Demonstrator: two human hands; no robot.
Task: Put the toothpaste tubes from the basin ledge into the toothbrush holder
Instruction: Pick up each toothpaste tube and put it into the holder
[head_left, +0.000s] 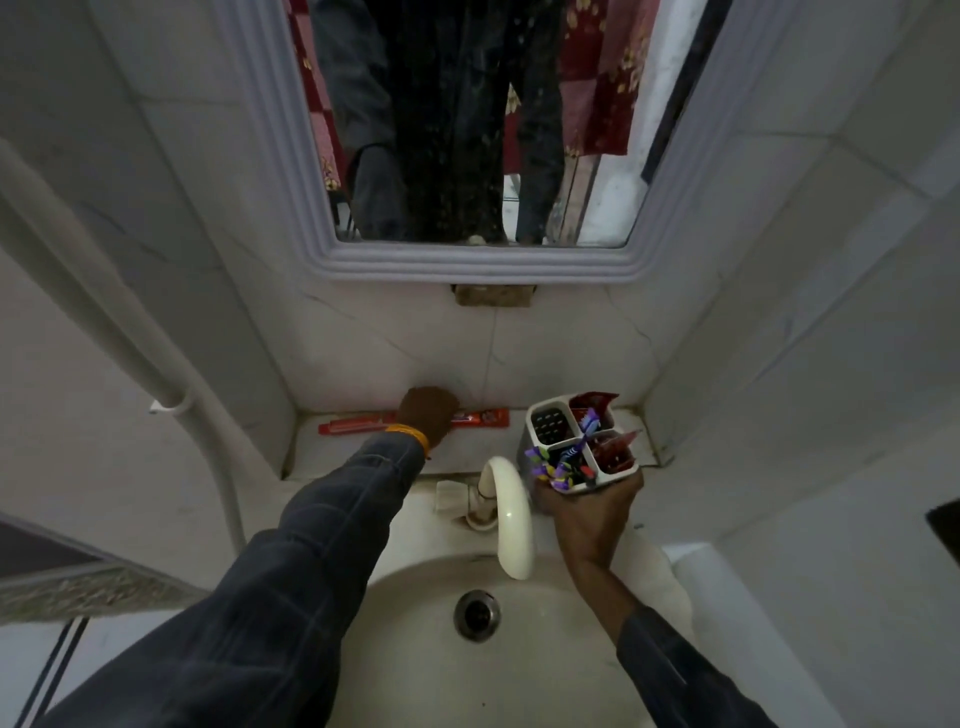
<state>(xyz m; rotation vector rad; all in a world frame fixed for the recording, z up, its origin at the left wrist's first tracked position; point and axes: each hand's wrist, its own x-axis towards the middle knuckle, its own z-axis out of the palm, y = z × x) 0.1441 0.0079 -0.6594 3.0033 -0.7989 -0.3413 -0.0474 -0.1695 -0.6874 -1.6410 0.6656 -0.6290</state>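
hands at the ledge: risks and blind spots

left hand rests on top of the red tube lying flat along the ledge, against the back wall. fingers curl down over the tube's middle; whether they have closed around it cannot be told, since the hand covers that section. right hand is closed around the lower part of the holder, gripping it from the near side. the holder sits at the right end of the ledge, just beside the tap; whether it is lifted or resting cannot be told.

risks, judged from this layout:
- the tube lies tight in the corner between ledge and wall. a shallow pinch may slip off the flattened body and drop it toward the basin.
- the tube is long. inserted at a slant, it may catch on a divider wall or tip the holder.
- two compartments on the right already hold red packs; the near-left one is crowded with brushes. only the far-left compartment looks free, so a wrong aim would jam.
- the tap neck stands between the hands and may snag a sleeve.

hard to make out:
- the tube's middle, under the hand.
- the holder's base, behind the right hand.
- whether the red packs are tubes or sachets; lighting is dim.
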